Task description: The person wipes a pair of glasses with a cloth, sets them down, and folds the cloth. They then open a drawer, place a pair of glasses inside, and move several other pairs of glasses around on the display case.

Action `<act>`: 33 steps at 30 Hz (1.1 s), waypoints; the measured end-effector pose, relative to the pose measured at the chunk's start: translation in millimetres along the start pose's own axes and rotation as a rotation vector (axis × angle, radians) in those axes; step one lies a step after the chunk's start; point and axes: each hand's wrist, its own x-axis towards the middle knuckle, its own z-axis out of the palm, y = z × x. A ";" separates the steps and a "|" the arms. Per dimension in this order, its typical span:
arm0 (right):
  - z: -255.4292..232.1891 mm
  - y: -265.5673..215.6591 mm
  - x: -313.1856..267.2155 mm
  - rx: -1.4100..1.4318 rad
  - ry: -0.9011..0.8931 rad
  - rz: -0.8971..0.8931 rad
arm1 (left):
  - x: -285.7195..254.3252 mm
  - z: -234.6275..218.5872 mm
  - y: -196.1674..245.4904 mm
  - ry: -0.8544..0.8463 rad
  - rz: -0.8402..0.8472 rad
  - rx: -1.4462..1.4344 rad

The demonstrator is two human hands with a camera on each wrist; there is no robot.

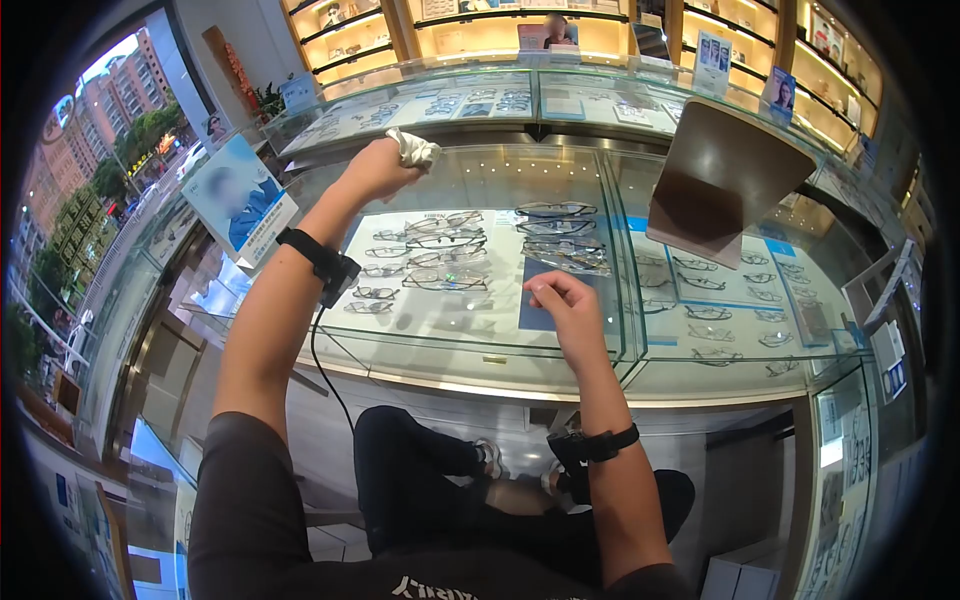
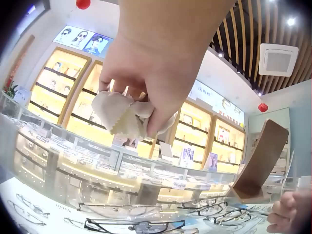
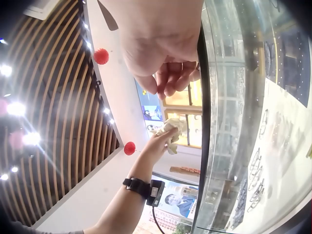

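My left hand (image 1: 378, 170) grips a crumpled cream cloth (image 1: 413, 150) above the far part of the glass display counter (image 1: 480, 357). In the left wrist view the cloth (image 2: 127, 117) shows a zigzag edge and bunches between fingers and thumb. Lower and nearer to me, my right hand (image 1: 566, 300) hovers over the counter with its fingers loosely curled and nothing in them. Below it lies a dark blue panel (image 1: 540, 315) with a row of eyeglasses (image 1: 562, 250). More eyeglasses (image 1: 445, 243) lie in rows on a white panel to the left.
A brown tilted mirror or board (image 1: 735, 160) stands on the counter at the right. To the left is a poster stand (image 1: 240, 200). A second glass counter (image 1: 535, 95) runs behind, with a person (image 1: 558, 32) beyond it near lit shelves (image 1: 345, 40).
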 end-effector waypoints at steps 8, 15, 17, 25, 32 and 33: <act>-2.1 4.2 -0.8 0.026 0.002 0.006 | -34.4 -93.4 -69.0 0.315 -0.068 -0.351; -0.3 1.0 -3.7 -0.013 0.031 0.009 | -65.3 -103.7 -152.9 0.395 -0.458 -0.495; -0.3 -0.2 -4.5 -0.036 0.026 -0.009 | -71.1 -107.9 -188.7 0.319 -0.466 -0.476; 0.5 -0.1 -5.3 -0.056 0.032 -0.019 | -99.9 -130.2 -193.5 0.135 -0.492 0.322; -0.4 1.4 -5.5 -0.075 0.032 -0.027 | -105.0 -134.7 -215.8 0.363 -0.466 0.017; -0.6 1.6 -5.5 -0.078 0.030 -0.028 | -104.5 -134.4 -220.0 0.364 -0.466 0.017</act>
